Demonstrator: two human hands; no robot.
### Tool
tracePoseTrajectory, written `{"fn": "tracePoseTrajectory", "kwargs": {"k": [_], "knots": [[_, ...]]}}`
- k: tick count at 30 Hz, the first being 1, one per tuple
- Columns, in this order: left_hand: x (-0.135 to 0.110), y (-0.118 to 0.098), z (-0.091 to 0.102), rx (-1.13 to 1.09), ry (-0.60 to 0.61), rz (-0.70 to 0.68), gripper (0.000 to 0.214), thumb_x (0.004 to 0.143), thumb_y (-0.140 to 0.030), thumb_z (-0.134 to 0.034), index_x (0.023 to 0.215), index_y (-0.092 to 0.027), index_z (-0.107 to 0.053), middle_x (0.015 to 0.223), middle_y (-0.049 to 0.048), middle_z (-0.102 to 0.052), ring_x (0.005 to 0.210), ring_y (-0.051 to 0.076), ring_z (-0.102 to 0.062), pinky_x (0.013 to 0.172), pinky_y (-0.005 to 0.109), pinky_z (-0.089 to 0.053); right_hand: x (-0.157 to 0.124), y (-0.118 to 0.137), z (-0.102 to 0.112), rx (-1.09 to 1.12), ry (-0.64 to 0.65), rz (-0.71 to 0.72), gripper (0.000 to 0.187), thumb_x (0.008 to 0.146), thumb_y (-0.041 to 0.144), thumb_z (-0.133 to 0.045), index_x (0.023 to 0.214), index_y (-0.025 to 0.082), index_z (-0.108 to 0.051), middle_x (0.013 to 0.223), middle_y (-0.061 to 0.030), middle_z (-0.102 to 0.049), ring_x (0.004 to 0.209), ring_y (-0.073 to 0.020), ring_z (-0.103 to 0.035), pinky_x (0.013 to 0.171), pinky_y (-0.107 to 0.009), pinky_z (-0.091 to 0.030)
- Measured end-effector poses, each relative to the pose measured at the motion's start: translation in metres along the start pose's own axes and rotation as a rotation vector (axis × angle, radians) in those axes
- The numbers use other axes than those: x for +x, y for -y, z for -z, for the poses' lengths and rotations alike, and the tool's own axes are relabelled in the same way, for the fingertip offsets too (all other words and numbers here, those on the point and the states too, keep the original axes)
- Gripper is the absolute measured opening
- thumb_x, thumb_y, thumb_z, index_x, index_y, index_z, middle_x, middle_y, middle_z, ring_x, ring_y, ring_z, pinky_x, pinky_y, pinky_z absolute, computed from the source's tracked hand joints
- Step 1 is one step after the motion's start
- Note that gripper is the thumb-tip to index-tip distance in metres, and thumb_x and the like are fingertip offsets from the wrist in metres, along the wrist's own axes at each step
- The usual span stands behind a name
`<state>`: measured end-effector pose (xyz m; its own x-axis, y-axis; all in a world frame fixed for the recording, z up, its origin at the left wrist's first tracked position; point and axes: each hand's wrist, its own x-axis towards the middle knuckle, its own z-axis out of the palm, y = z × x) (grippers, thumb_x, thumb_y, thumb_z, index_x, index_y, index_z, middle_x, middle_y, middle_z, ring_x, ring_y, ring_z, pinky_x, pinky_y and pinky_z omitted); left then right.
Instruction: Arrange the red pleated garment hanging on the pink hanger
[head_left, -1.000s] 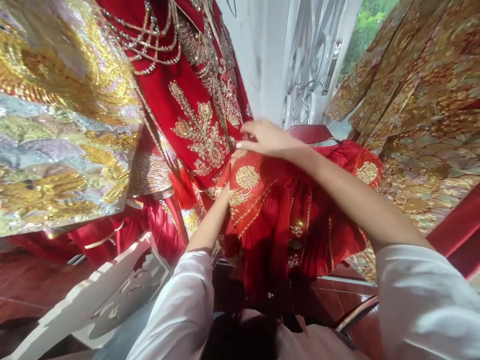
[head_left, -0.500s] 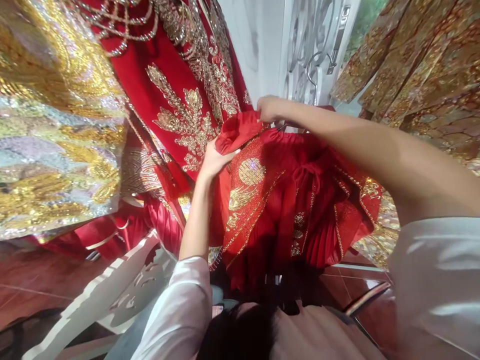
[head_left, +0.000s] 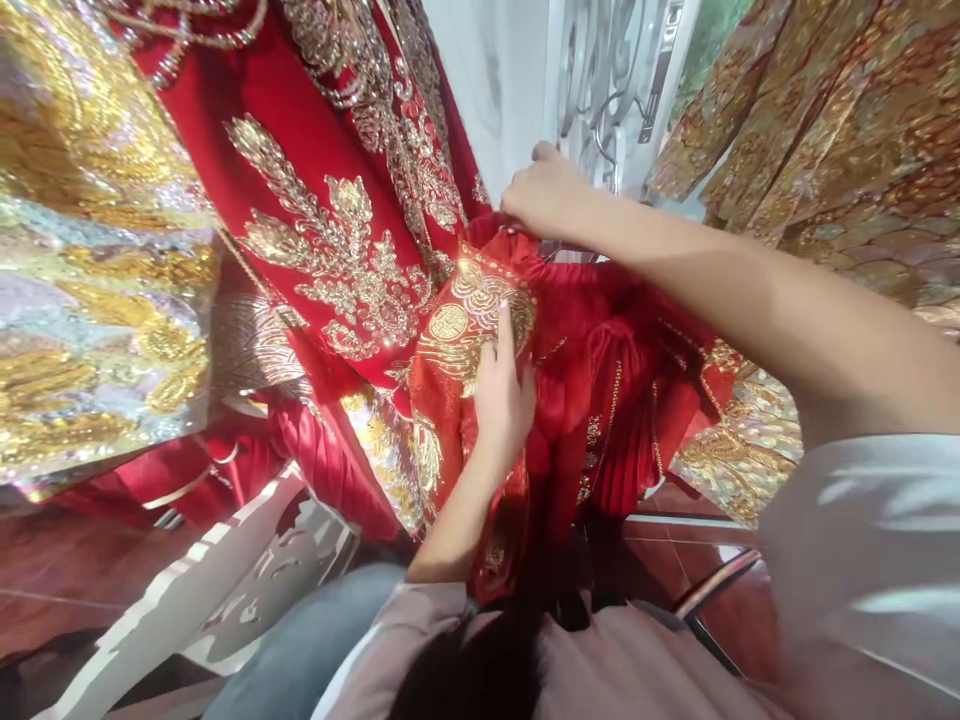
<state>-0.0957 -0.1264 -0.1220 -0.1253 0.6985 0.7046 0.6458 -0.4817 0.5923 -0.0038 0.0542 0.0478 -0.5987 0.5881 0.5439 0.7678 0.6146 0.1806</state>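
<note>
In the middle hangs a red garment (head_left: 570, 330) with pleats, gold trim and a tied ribbon. My right hand (head_left: 551, 200) is closed on its upper edge, below a metal hanger hook (head_left: 606, 135). My left hand (head_left: 504, 395) lies against an embroidered panel (head_left: 450, 322) of this garment, index finger stretched out, the other fingers slightly bent. Gold wave patterns and a round emblem cover the panel. Its lower part falls behind my left forearm. The fingertips of my right hand are partly hidden by the cloth.
A red gown (head_left: 285, 220) with gold beading hangs left of the garment, beside a gold sequinned cloth (head_left: 97, 280). Gold patterned fabric (head_left: 832, 150) hangs at right. A white carved panel (head_left: 187, 590) stands lower left, and a white metal frame (head_left: 577, 70) stands behind.
My left hand has let go of the folded upper edge and moved right and down onto the panel, which now shows its gold wave pattern. My right hand still grips the top.
</note>
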Motion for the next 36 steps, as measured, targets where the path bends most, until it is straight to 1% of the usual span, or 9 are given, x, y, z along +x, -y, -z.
{"fn": "tracePoseTrajectory", "kwargs": {"k": [4,8,10,14,18,23,27,31,36], "knots": [[0.018,0.035,-0.012,-0.068,0.003,-0.033,0.066,0.085,-0.007,-0.039,0.148,-0.024,-0.026,0.139,0.0099,-0.048,0.129,0.025,-0.044,0.111,0.044,-0.033,0.002,-0.011,-0.003,-0.068,0.143,0.072,0.022,0.072,0.022,-0.064,0.054,0.021,-0.051,0.061,-0.0046,-0.059,0.089,-0.0230,-0.059,0.081,-0.043,-0.037],[0.025,0.013,-0.012,-0.090,0.069,-0.057,0.059,0.090,-0.026,-0.048,0.145,-0.016,-0.030,0.132,0.0168,-0.052,0.126,0.030,-0.046,0.107,0.046,-0.036,-0.003,-0.011,-0.004,-0.010,0.035,0.066,0.017,0.076,0.022,-0.058,0.060,0.020,-0.056,0.062,-0.0043,-0.061,0.087,-0.0211,-0.059,0.084,-0.042,-0.036],[0.038,-0.003,-0.007,-0.062,0.015,-0.071,0.063,0.087,-0.037,-0.055,0.142,-0.016,-0.034,0.132,0.0172,-0.052,0.127,0.032,-0.044,0.105,0.049,-0.037,-0.007,-0.008,-0.003,-0.025,0.014,0.093,0.012,0.076,0.020,-0.057,0.064,0.020,-0.059,0.066,-0.0050,-0.063,0.087,-0.0213,-0.058,0.085,-0.043,-0.035],[0.102,-0.003,0.010,0.015,-0.147,-0.030,0.052,0.079,-0.034,-0.063,0.128,-0.021,-0.050,0.130,0.0118,-0.051,0.132,0.034,-0.033,0.106,0.051,-0.031,-0.015,-0.004,0.004,-0.099,0.029,0.154,0.011,0.074,0.017,-0.057,0.079,0.021,-0.065,0.073,-0.0056,-0.067,0.088,-0.0222,-0.058,0.088,-0.044,-0.033],[0.166,0.021,0.002,-0.047,0.201,0.027,0.014,0.073,-0.023,-0.062,0.083,-0.013,-0.061,0.086,0.0084,-0.061,0.098,0.028,-0.054,0.090,0.040,-0.042,-0.016,0.000,0.008,-0.101,0.017,0.168,0.018,0.076,0.018,-0.054,0.087,0.022,-0.067,0.077,-0.0061,-0.068,0.090,-0.0227,-0.057,0.090,-0.044,-0.031],[0.180,0.032,-0.018,-0.005,0.138,0.056,0.026,0.075,-0.023,-0.058,0.054,-0.016,-0.044,0.055,-0.0007,-0.038,0.065,0.015,-0.045,0.069,0.030,-0.039,-0.042,0.007,0.022,-0.050,-0.023,0.145,0.020,0.082,0.027,-0.052,0.096,0.023,-0.066,0.087,-0.0068,-0.068,0.095,-0.0231,-0.056,0.088,-0.041,-0.033],[0.173,0.032,-0.017,0.001,0.085,0.068,0.030,0.073,-0.025,-0.058,0.050,-0.017,-0.040,0.053,-0.0012,-0.034,0.062,0.014,-0.042,0.067,0.030,-0.038,-0.098,-0.014,0.039,0.014,-0.201,-0.102,0.030,0.088,0.036,-0.045,0.109,0.023,-0.063,0.093,-0.0098,-0.067,0.099,-0.0254,-0.055,0.083,-0.038,-0.038],[0.178,0.024,-0.021,-0.059,0.071,0.073,0.028,0.069,-0.025,-0.061,0.052,-0.019,-0.040,0.055,0.0013,-0.038,0.074,0.020,-0.049,0.075,0.034,-0.041,-0.140,-0.051,0.036,0.057,-0.304,-0.466,0.042,0.092,0.043,-0.037,0.092,0.013,-0.066,0.076,-0.0114,-0.063,0.079,-0.0227,-0.056,0.076,-0.035,-0.041],[0.188,0.008,-0.033,-0.155,0.169,0.049,0.030,0.069,-0.031,-0.066,0.058,-0.020,-0.040,0.065,0.0074,-0.048,0.088,0.027,-0.052,0.081,0.037,-0.042,-0.143,-0.051,0.024,0.087,-0.302,-0.530,0.044,0.092,0.044,-0.037,0.084,0.011,-0.065,0.071,-0.0102,-0.061,0.074,-0.0201,-0.054,0.074,-0.033,-0.041]]}}
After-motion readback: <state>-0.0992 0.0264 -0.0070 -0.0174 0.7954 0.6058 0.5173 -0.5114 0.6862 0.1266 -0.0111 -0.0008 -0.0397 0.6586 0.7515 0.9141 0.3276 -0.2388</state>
